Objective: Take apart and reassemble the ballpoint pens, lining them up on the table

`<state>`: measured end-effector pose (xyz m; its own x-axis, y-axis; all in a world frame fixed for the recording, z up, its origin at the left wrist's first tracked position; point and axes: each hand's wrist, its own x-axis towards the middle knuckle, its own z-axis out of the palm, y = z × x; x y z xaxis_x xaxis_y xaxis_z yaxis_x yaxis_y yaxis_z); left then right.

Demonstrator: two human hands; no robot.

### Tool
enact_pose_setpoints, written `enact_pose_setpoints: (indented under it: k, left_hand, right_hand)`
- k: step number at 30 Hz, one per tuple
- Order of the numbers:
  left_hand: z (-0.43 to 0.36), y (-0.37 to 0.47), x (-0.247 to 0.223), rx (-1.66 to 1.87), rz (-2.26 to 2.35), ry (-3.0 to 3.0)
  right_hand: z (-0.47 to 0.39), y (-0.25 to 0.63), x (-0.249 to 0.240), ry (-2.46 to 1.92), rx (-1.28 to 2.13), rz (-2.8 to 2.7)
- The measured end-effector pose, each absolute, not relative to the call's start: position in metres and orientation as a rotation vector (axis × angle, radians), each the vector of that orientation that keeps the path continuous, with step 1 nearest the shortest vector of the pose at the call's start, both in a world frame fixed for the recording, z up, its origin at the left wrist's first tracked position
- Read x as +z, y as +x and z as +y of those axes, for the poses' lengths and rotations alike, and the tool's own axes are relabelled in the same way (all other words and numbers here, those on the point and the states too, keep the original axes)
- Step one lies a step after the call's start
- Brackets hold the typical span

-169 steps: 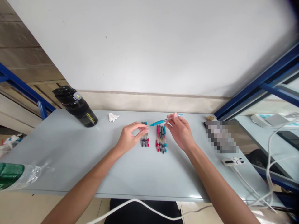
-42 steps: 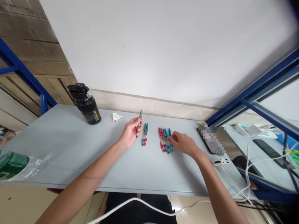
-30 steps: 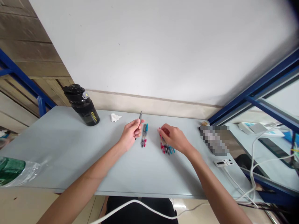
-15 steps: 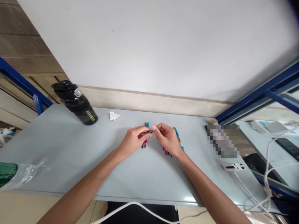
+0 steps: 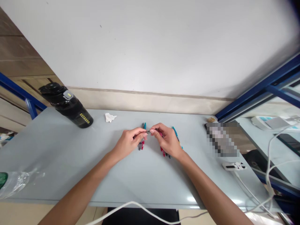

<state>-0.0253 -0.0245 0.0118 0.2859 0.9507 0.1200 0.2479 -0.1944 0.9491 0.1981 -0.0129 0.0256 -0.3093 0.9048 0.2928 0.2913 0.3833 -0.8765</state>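
Observation:
My left hand is closed in a pinch on the left end of a small dark pen piece. The fingertips of my right hand meet its other end, also pinched. Most of this piece is hidden by my fingers, so its exact part cannot be told. Beneath my left fingertips lies a small row of pen parts in grey, red and blue. Under and beside my right hand are further pen pieces, with a blue one at its right and red and black ends below the palm.
A black bottle stands at the back left, near crumpled white tissue. A clear plastic bottle lies at the left edge. To the right are a blurred-out flat object, a white device and white cables.
The view has shifted slightly, and both hands sit a little further left in it. Less of the dark piece shows now between my fingertips.

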Motion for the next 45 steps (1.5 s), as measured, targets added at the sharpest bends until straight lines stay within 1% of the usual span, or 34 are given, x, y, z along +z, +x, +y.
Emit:
enact_pose_setpoints:
  k: [4, 8, 12, 16, 19, 21, 28, 36, 40, 45]
  left_hand:
    - [-0.019, -0.026, 0.014, 0.882, 0.9, 1.395]
    - [-0.016, -0.024, 0.013, 0.959, 0.876, 1.266]
    - [-0.015, -0.023, 0.014, 1.111, 0.869, 1.085]
    - [-0.015, -0.024, 0.021, 1.219, 0.752, 0.942]
    - [-0.017, -0.023, 0.027, 1.218, 0.738, 0.946]
    - [-0.019, -0.022, 0.028, 1.197, 0.749, 0.938]
    - [-0.014, -0.026, 0.025, 1.281, 0.72, 0.88]
    - [-0.011, -0.026, 0.021, 1.348, 0.889, 0.911]
    - [-0.011, -0.023, 0.022, 1.378, 0.946, 0.935]
    - [-0.012, -0.023, 0.021, 1.377, 0.955, 0.955]
  right_hand:
    - [-0.011, 0.2, 0.025, -0.946, 0.828, -1.892]
    - [-0.012, 0.194, 0.021, -0.903, 0.866, -1.754]
    - [-0.014, 0.187, 0.019, -0.926, 1.04, -1.616]
    - [-0.02, 0.18, 0.023, -0.967, 1.334, -1.628]
    - [-0.024, 0.175, 0.023, -0.861, 1.529, -1.633]
    - [-0.026, 0.173, 0.022, -0.794, 1.582, -1.654]
    - [-0.024, 0.176, 0.023, -0.861, 1.548, -1.658]
    - [-0.023, 0.177, 0.015, -0.891, 1.493, -1.566]
    - [-0.023, 0.18, 0.015, -1.008, 1.363, -1.72]
    - [-0.022, 0.183, 0.023, -1.017, 1.147, -1.902]
